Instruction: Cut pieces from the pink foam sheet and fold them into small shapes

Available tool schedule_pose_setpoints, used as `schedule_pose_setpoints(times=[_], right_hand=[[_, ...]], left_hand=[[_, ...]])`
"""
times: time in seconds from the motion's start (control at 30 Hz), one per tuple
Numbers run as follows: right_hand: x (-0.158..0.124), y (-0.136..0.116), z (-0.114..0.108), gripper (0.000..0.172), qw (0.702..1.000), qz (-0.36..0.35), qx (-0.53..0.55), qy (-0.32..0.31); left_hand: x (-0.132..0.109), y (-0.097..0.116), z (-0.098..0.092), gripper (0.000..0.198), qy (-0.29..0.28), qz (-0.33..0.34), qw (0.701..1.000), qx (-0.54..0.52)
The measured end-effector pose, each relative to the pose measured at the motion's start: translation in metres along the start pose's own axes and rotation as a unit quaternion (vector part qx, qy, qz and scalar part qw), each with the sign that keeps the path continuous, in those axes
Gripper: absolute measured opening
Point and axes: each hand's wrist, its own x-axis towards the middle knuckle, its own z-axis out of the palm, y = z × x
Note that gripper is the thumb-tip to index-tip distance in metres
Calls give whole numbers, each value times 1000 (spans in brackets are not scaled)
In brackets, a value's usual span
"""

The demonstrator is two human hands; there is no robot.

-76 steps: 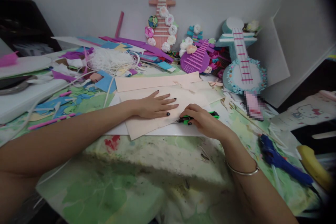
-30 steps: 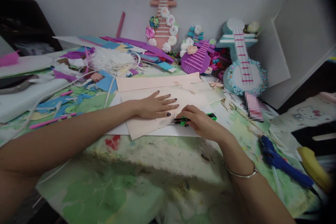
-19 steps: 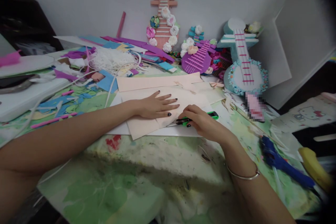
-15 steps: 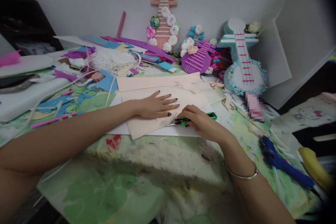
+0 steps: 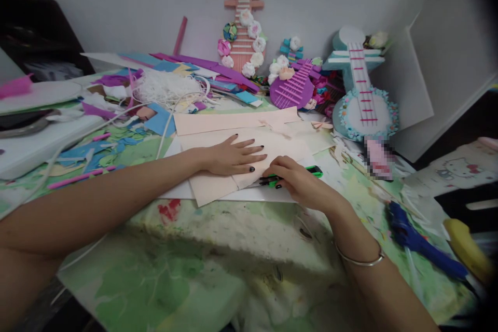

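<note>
My left hand (image 5: 233, 157) lies flat with fingers spread on a pale peach sheet (image 5: 212, 189), pressing it to the table. Close to its thumb, my right hand (image 5: 291, 176) is closed around a green and black utility knife (image 5: 316, 170). The knife lies low and nearly level, its front end pointing left at the sheet's near edge. A short line or slit shows in the sheet just left of the knife tip. Beneath is a white board (image 5: 274, 196), partly covered. Another peach strip (image 5: 233, 121) lies beyond my left hand.
Blue glue gun (image 5: 424, 244) and a yellow object (image 5: 465, 241) lie at the right. Paper instruments stand at the back: peach (image 5: 243, 52), purple (image 5: 291, 85), pale blue (image 5: 365, 98). White shredded paper (image 5: 165, 88), coloured scraps (image 5: 105, 150) and a white cable (image 5: 50, 163) fill the left.
Both hands stay almost in place. The knife's front end looks slightly different against the sheet, and a short line left of it shows more clearly. The whole view has shifted very slightly.
</note>
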Motion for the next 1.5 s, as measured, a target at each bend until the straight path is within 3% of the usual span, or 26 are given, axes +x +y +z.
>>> schedule_pose_setpoints(times=[0.27, 0.67, 1.07, 1.5], right_hand=[[-1, 1, 0, 47, 1000, 4, 7, 2], [7, -10, 0, 46, 1000, -11, 24, -5], [4, -6, -1, 52, 1000, -14, 15, 10], [10, -10, 3, 47, 999, -36, 22, 20]], left_hand=[[-1, 0, 0, 57, 14, 4, 1000, -7], [0, 0, -1, 58, -14, -11, 1000, -18], [2, 2, -1, 62, -2, -15, 1000, -13], [8, 16, -5, 59, 1, -19, 1000, 15]])
